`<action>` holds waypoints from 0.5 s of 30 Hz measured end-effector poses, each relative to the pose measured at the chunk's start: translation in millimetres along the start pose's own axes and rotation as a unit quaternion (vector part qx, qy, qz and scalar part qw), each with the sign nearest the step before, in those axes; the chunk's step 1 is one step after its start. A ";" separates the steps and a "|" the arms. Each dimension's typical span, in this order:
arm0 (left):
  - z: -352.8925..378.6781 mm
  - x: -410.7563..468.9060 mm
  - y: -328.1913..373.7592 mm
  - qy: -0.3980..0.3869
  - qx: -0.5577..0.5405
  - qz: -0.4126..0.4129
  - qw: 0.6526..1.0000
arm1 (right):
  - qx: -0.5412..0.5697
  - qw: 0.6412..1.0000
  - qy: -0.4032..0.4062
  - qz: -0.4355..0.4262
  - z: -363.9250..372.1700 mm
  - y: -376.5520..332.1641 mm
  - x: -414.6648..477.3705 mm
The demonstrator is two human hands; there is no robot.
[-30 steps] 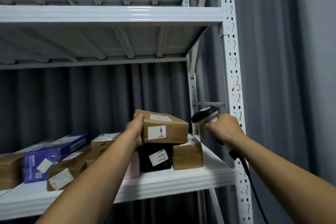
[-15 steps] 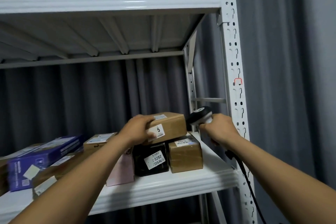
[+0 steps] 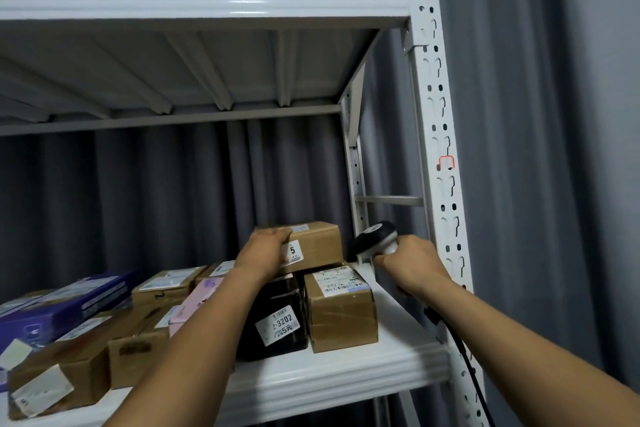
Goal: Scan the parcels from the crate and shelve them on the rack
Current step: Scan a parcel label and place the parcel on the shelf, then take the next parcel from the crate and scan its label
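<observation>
Head camera looks up into a white metal rack (image 3: 440, 135), at its right end. The left hand (image 3: 263, 258) grips the left end of a brown box with a "5" label (image 3: 318, 243), fingers curled over its top edge. That box lies on top of two other parcels, a black parcel (image 3: 277, 319) and a brown labelled box (image 3: 341, 308), which stand side by side and touching on the lower shelf (image 3: 346, 378). Its right end stops short of the rear post of the rack.

The right hand (image 3: 412, 263) is wrapped round the handle of a scanner (image 3: 375, 236), whose dark head sits just beside the right end of the "5" box, in the gap between that box and the front post. A black cable (image 3: 460, 354) hangs from below the hand, down past the shelf's front edge.

A strip of bare shelf shows between the brown labelled box and the right-hand posts, and another along the front lip ahead of both lower parcels. Above the stack there is tall open space up to the underside of the upper shelf (image 3: 207, 0).

To the left the shelf is crowded: a pink parcel (image 3: 199, 302) leans against the black one, then more brown boxes (image 3: 86, 367) and a blue box (image 3: 65, 305), some reaching close to the front edge. A grey curtain (image 3: 554, 149) hangs behind and to the right of the rack
</observation>
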State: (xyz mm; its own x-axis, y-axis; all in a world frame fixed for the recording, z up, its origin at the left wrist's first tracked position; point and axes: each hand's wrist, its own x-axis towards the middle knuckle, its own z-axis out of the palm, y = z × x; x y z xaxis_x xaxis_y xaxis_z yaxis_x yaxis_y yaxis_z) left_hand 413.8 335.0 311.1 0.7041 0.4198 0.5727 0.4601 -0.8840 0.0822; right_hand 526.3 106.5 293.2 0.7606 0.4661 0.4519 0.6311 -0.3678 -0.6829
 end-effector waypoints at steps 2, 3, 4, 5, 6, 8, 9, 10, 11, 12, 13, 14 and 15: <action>2.1 2.9 -1.4 -0.004 0.009 -0.002 1.000 | -0.015 1.000 -0.002 -0.001 1.4 -1.1 0.4; 2.4 3.1 -1.6 -0.009 0.013 -0.005 1.000 | -0.020 1.000 -0.003 -0.002 1.6 -2.2 -0.5; 1.6 2.9 -1.3 -0.014 0.021 -0.009 1.000 | -0.022 1.000 -0.003 -0.003 1.7 -3.0 -1.3; 0.7 1.8 -0.8 -0.022 0.033 -0.013 0.999 | -0.022 1.000 -0.005 -0.003 1.4 -4.2 -2.7; -0.8 0.8 -0.4 -0.028 0.044 -0.016 0.998 | -0.021 1.000 -0.005 -0.004 0.9 -5.4 -3.8; -5.8 -2.5 -0.2 -0.033 0.061 -0.018 0.997 | -0.015 1.000 -0.006 -0.009 -1.2 -8.6 -7.9; -8.7 -4.5 -0.7 -0.030 0.069 -0.018 0.997 | -0.011 1.000 -0.007 -0.013 -2.5 -10.5 -10.1; -12.6 -8.1 -0.8 -0.026 0.076 -0.019 0.997 | -0.005 1.000 -0.008 -0.016 -4.3 -12.3 -13.1; -17.3 -11.9 -0.1 -0.024 0.081 -0.018 0.996 | -0.001 1.000 -0.008 -0.019 -6.7 -14.5 -16.6; -22.7 -17.4 1.0 -0.025 0.083 -0.017 0.996 | -0.001 1.000 -0.008 -0.020 -9.3 -17.1 -21.8; -28.2 -23.9 2.7 -0.026 0.082 -0.016 0.996 | -0.001 1.000 -0.008 -0.020 -12.0 -20.2 -28.4; -33.2 -30.5 4.9 -0.026 0.082 -0.015 0.996 | 0.003 1.000 -0.009 -0.021 -14.0 -22.9 -33.9; -39.0 -40.0 7.6 -0.025 0.081 -0.014 0.996 | 0.013 1.000 -0.013 -0.022 -15.9 -25.8 -41.0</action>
State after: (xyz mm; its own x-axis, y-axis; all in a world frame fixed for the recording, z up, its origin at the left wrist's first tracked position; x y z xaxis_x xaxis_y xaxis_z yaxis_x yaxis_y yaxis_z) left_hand 368.0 303.5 320.6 0.7135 0.4577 0.5305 0.5589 -0.8284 -0.0370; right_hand 481.2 84.1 301.4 0.7277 0.5026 0.4667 0.6596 -0.3263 -0.6771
